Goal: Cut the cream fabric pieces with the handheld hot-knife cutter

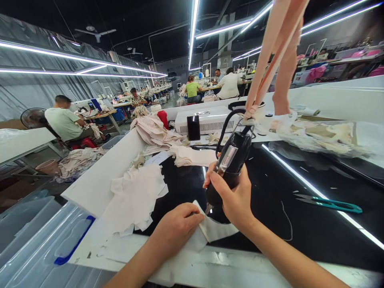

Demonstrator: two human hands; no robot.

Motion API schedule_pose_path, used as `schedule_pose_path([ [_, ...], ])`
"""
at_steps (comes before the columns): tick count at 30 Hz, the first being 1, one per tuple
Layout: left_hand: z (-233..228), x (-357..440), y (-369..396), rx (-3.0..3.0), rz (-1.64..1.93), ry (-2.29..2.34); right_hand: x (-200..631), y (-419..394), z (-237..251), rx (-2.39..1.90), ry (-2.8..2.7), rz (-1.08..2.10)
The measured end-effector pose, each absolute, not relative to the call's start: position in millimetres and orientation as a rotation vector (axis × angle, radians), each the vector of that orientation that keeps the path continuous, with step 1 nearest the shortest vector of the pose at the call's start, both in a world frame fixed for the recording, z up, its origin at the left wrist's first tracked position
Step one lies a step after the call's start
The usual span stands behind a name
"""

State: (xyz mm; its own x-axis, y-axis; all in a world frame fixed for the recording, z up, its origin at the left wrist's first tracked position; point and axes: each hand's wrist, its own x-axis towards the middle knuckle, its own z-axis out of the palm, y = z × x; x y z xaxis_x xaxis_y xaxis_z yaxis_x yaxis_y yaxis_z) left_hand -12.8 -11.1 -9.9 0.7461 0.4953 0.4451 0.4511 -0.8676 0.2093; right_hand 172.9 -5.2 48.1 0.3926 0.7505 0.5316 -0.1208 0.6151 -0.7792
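Note:
My right hand [232, 196] is wrapped around a black corded power tool [231, 160] with a silver switch plate. It is held upright, its narrow metal tip pointing down beside the fabric. Pink straps [271, 56] tied to its top run upward out of view. My left hand [177, 228] is closed at the edge of a small white fabric piece [220, 231], fingertips close to the tool's tip; its thumb is mostly hidden. To the left of that hand lies a loose stack of cream fabric pieces [135, 196].
Teal thread snips [336, 204] lie at right on the black glossy tabletop [264, 224]. Behind are more fabric pieces [192, 156], a phone [193, 128], a white vented box [207, 120] and a plastic bag of scraps [324, 134]. Several people work at sewing machines beyond.

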Motion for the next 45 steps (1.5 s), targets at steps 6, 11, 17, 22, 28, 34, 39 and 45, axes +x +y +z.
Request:
schedule_pose_path([
  [6, -11.5, -13.3, -9.8, 2.875, 0.796, 0.751, 173.9, -5.4, 49.1, -0.753, -1.037, 0.630],
  [11, -5.5, -14.0, -8.9, 2.881, 0.791, 0.717, 185.5, -11.4, 50.3, -0.687, -0.998, 0.647],
  [17, -0.9, -3.8, -16.7, 2.800, 0.839, 0.697, 205.7, -29.7, 49.4, -0.728, -1.004, 0.628],
  [22, -7.7, 5.0, -25.0, 2.721, 0.813, 0.718, 217.2, -42.5, 43.9, -0.782, -1.018, 0.608],
  [28, -11.6, 2.7, -28.8, 2.788, 0.818, 0.704, 223.5, -49.4, 38.8, -0.792, -1.012, 0.589],
  [34, -12.7, 0.7, -30.5, 2.844, 0.804, 0.699, 222.6, -51.0, 38.0, -0.791, -1.007, 0.568],
  [39, -15.5, -0.6, -32.0, 2.877, 0.809, 0.704, 219.8, -48.5, 40.8, -0.810, -0.992, 0.556],
  [45, -20.8, -3.4, -31.0, 2.894, 0.815, 0.706, 199.1, -34.0, 48.7, -0.732, -0.996, 0.606],
])
